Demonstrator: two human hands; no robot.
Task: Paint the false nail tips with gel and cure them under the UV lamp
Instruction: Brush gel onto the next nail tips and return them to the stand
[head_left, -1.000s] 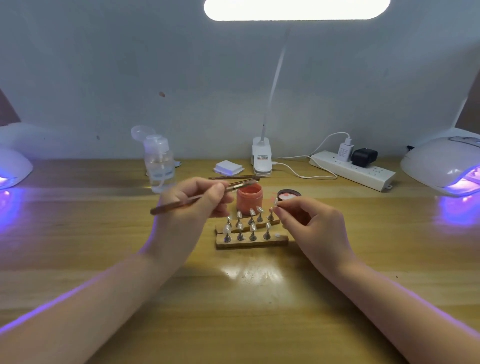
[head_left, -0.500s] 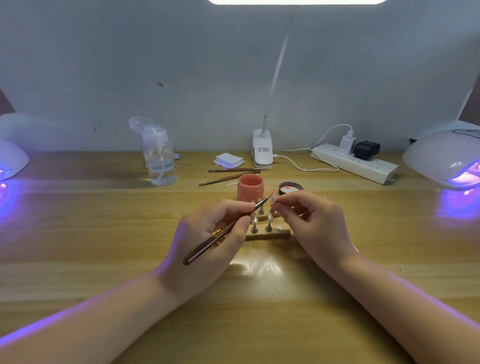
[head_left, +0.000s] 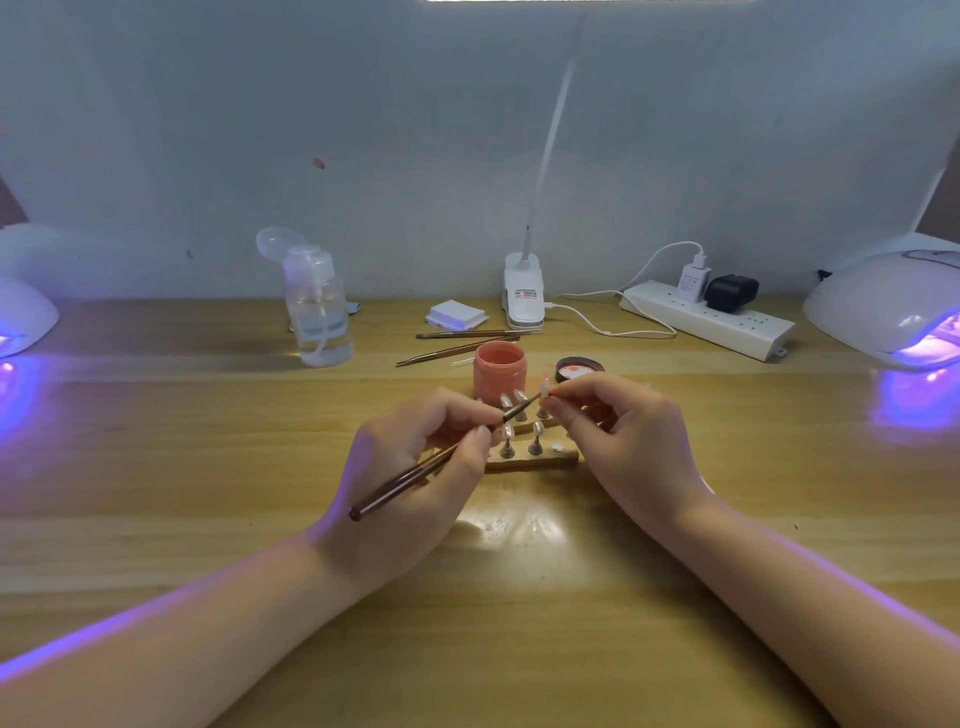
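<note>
My left hand (head_left: 415, 462) grips a brown nail brush (head_left: 441, 457), its tip reaching up and right onto a false nail tip (head_left: 545, 387). My right hand (head_left: 623, 441) pinches that tip on its small stand between thumb and forefinger. Below both hands lies a wooden holder (head_left: 535, 460) with several more nail tips (head_left: 537, 428) standing on pegs, partly hidden by my fingers. Just behind it stands an open coral gel jar (head_left: 500, 375) with its lid (head_left: 577, 368) lying to the right.
A lit UV lamp (head_left: 893, 312) stands at the far right, another (head_left: 21, 317) at the far left. At the back are a clear pump bottle (head_left: 317, 306), two spare brushes (head_left: 457, 343), a white pad stack (head_left: 456, 314), a clip lamp base (head_left: 523, 293) and a power strip (head_left: 711, 319).
My left hand dropped from above the jar and swung the brush over, so its tip now touches the nail tip held by my right hand. The right hand stayed put.
</note>
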